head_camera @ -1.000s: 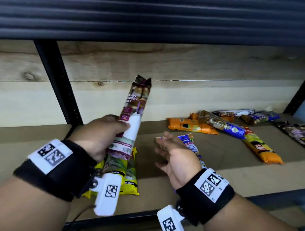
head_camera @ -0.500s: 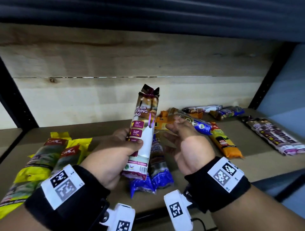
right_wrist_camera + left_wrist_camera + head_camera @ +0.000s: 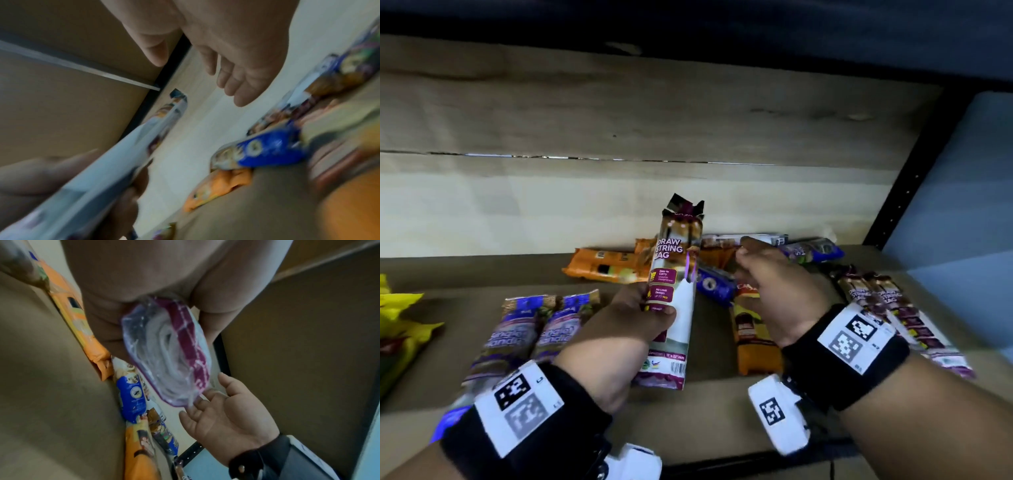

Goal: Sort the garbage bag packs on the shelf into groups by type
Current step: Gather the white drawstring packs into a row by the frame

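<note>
Dim, shadowy shelf lighting; right wrist view heavily motion-blurred.

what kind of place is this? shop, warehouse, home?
Probably a storeroom or shop stockroom, though I can't be sure. A plain board shelf on a black metal upright carries many retail garbage bag packs, such as the orange pack. The left hand holds a drawstring bag pack.

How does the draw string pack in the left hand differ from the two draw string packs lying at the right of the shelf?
The held pack stands upright off the shelf, gripped by the left hand; the two shelf packs lie flat, side by side, untouched. All share the maroon draw string print.
</note>
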